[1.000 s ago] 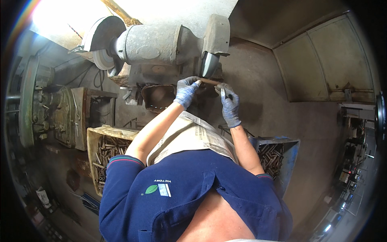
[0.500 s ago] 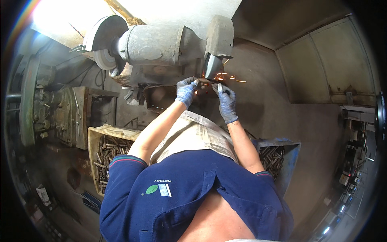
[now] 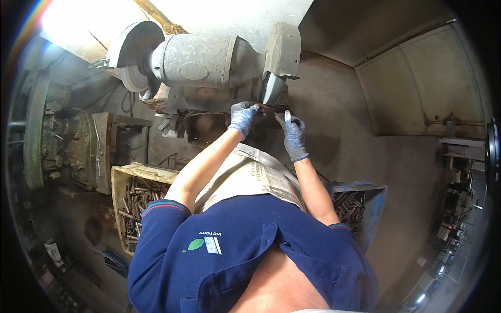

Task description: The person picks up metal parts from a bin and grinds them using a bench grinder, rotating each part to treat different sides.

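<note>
In front of the right-hand wheel (image 3: 273,89) of a grey bench grinder (image 3: 198,60), my two gloved hands are raised close together. A short, dark metal piece (image 3: 269,109) spans the gap between them, just below the wheel's lower edge; its exact shape is too small to make out. My left hand (image 3: 242,119) pinches its left end. The fingers of my right hand (image 3: 293,136) are closed at its other end, thumb pointing up. Both gloves are grey-blue and worn. Whether the piece touches the wheel cannot be seen.
A pale yellow crate (image 3: 121,208) full of short metal tubes stands at my left. On my right is a blue crate (image 3: 377,208) with similar pieces. A second grinding wheel (image 3: 134,78) is at the grinder's left end. Green machinery (image 3: 78,148) stands far left.
Orange sparks flew from the wheel half a second ago; none show now. My hands have shifted only slightly, and the metal piece is still between them.
</note>
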`<state>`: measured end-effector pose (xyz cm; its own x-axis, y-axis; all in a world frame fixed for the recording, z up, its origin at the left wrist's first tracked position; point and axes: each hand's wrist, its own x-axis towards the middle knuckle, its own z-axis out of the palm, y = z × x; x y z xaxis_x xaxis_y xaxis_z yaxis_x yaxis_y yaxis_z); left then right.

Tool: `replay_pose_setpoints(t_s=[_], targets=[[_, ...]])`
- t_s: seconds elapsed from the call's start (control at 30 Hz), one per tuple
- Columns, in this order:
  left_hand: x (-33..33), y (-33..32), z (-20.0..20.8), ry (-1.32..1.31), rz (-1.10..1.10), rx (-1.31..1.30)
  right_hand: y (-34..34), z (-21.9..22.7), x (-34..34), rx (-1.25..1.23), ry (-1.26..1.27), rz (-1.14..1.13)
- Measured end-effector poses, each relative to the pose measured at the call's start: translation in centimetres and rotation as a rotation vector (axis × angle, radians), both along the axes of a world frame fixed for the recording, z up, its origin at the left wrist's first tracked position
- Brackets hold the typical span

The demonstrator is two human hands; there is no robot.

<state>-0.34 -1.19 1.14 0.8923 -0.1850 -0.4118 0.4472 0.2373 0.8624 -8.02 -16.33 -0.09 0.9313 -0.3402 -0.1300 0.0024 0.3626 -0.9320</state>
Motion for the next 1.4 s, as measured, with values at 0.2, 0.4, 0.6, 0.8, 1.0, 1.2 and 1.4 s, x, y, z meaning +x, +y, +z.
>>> replay_pose_setpoints(t_s=[0.2,0.4,0.6,0.8,1.0,1.2,1.4], targets=[[-0.3,-1.1,1.7,0.108,0.027,-0.052,-0.6,0.1,0.0,0.044,0.003,-0.055],[1.6,1.9,-2.5,0.014,0.025,0.095,2.4,-0.5,0.9,0.026,-0.003,-0.053],[1.4,3.0,0.2,0.073,0.056,0.021,3.8,-1.6,1.1,-0.080,-0.025,-0.038],[1.0,5.2,0.1,-0.042,0.048,-0.033,5.4,0.5,1.0,0.083,-0.162,0.078],[-1.8,6.8,0.1,-0.233,-0.037,-0.071,4.4,3.2,-2.1,-0.371,-0.371,0.100],[-4.7,6.9,3.8,-0.324,-0.072,-0.097,3.7,6.6,-5.4,-0.640,-0.417,0.063],[-5.6,6.4,5.0,-0.486,-0.059,-0.057,3.6,8.6,-6.2,-0.839,-0.489,0.005]])
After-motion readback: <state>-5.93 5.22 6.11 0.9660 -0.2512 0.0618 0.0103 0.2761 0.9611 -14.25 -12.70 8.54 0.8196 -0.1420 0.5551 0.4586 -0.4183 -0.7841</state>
